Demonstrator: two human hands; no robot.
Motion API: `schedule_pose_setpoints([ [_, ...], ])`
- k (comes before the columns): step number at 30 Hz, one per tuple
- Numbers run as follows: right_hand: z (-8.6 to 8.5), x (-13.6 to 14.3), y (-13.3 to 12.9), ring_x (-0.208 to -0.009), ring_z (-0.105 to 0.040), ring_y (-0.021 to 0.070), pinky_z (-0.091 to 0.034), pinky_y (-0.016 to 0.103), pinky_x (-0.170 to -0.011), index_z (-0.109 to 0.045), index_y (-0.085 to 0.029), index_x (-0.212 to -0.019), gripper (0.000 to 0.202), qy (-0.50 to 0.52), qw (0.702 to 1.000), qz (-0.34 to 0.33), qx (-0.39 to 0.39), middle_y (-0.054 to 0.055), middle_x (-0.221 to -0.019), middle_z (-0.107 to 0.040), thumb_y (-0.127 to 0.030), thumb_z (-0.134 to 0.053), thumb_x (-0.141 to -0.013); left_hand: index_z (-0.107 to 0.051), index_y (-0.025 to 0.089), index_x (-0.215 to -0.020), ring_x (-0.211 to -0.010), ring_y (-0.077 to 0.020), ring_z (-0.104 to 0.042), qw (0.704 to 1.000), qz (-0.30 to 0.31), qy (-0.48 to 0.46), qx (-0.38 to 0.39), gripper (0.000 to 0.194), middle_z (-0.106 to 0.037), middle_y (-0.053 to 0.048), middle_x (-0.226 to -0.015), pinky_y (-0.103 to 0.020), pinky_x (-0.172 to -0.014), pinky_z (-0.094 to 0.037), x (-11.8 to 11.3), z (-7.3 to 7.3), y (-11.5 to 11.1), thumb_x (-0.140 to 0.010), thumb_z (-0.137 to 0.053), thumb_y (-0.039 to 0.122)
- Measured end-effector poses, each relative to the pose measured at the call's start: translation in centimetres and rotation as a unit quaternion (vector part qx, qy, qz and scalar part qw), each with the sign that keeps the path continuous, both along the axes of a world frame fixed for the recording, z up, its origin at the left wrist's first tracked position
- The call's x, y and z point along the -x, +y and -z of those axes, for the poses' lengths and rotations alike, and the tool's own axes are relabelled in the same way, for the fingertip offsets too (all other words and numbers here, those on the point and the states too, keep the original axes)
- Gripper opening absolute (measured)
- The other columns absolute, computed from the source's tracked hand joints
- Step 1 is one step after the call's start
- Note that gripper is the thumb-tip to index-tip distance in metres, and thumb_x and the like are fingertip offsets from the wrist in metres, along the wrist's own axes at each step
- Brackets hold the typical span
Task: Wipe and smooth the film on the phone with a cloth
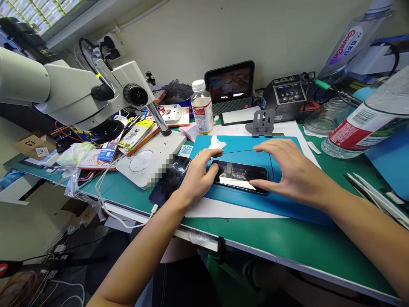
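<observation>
A phone (242, 175) with a dark, reflective screen lies on the blue mat (204, 143). Just over it and toward its far side is a clear screen protector (239, 156) with a thin black border. My left hand (202, 172) grips the protector's left end between thumb and fingers. At the other end, my right hand (284, 170) holds it with curved fingers at the far edge and the thumb by the near edge. Whether the protector touches the phone I cannot tell. A crumpled white tissue (217, 143) lies behind my left hand.
Left of the mat, a second phone (169, 181) rests beside the white microscope base (172, 143), with a white cable (104, 200) nearby. Behind stand a bottle (202, 111), a smart display (230, 85) and a grey phone stand (262, 123). Tweezers (373, 194) and a large bottle (367, 123) are at right.
</observation>
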State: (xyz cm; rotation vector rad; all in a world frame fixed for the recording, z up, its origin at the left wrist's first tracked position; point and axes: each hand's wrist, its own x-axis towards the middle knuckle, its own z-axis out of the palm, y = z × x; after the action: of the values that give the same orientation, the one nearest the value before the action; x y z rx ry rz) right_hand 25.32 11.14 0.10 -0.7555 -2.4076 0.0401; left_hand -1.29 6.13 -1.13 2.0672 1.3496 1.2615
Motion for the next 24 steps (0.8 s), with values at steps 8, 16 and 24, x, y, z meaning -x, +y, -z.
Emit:
schedule_pose_setpoints([
  [8, 0.1, 0.4, -0.2, -0.12, -0.058, 0.0415, -0.052, 0.054, -0.094, -0.058, -0.021, -0.117, 0.067, -0.023, 0.987, 0.058, 0.145, 0.017, -0.123, -0.065, -0.077, -0.065, -0.081, -0.052, 0.018, -0.144, -0.135, -0.0306, -0.056, 0.995, 0.026, 0.094, 0.027, 0.055, -0.061, -0.014, -0.144, -0.047, -0.116, -0.043, 0.8, -0.4, -0.4, -0.09, -0.061, 0.021],
  [16, -0.1, 0.9, -0.5, -0.12, -0.058, 0.0422, -0.052, 0.055, -0.096, -0.058, -0.02, -0.112, 0.071, -0.061, 0.967, 0.104, 0.223, 0.019, -0.121, -0.064, -0.08, -0.063, -0.074, -0.039, 0.021, -0.158, -0.144, -0.0348, -0.048, 0.979, 0.054, 0.181, 0.074, 0.095, -0.051, -0.018, -0.156, -0.051, -0.119, -0.04, 1.2, -0.3, -0.3, -0.081, -0.089, 0.044],
  [24, -0.4, 1.2, -0.7, -0.118, -0.059, 0.0423, -0.054, 0.053, -0.091, -0.059, -0.02, -0.114, 0.071, -0.091, 0.962, 0.109, 0.232, 0.018, -0.12, -0.065, -0.077, -0.064, -0.073, -0.04, 0.023, -0.159, -0.139, -0.0323, -0.053, 0.982, 0.06, 0.146, 0.105, 0.096, -0.058, -0.014, -0.15, -0.047, -0.117, -0.042, 1.5, -0.5, -0.2, -0.079, -0.091, 0.032],
])
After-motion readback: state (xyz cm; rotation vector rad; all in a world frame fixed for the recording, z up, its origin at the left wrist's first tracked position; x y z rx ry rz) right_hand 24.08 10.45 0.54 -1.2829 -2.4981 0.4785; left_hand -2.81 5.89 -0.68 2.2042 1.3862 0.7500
